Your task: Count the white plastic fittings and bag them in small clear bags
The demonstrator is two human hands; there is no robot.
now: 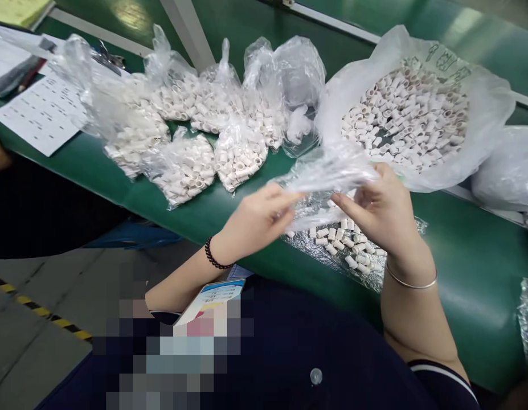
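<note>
A clear plastic bag (327,171) is stretched between my two hands above the table, a little blurred by motion. My left hand (264,219) pinches its left side between thumb and fingers. At the other side, my right hand (381,208) grips the bag's edge, the thumb pointing left. Below the bag, several short white tube pieces (332,233) lie loose on a sheet of bubble wrap (332,262). Part of this pile is hidden behind the bag and my right hand. Just beyond my right hand stands a large open plastic bag (488,108) holding many more white tube pieces (421,114).
Several filled clear bags (187,165) of white tubes stand at the left on the green table (460,245). Beside them are a printed sheet (44,114) and a clipboard (105,60). A bulging plastic bag (509,165) sits at the right. Another person's dark clothing (45,205) shows at the left.
</note>
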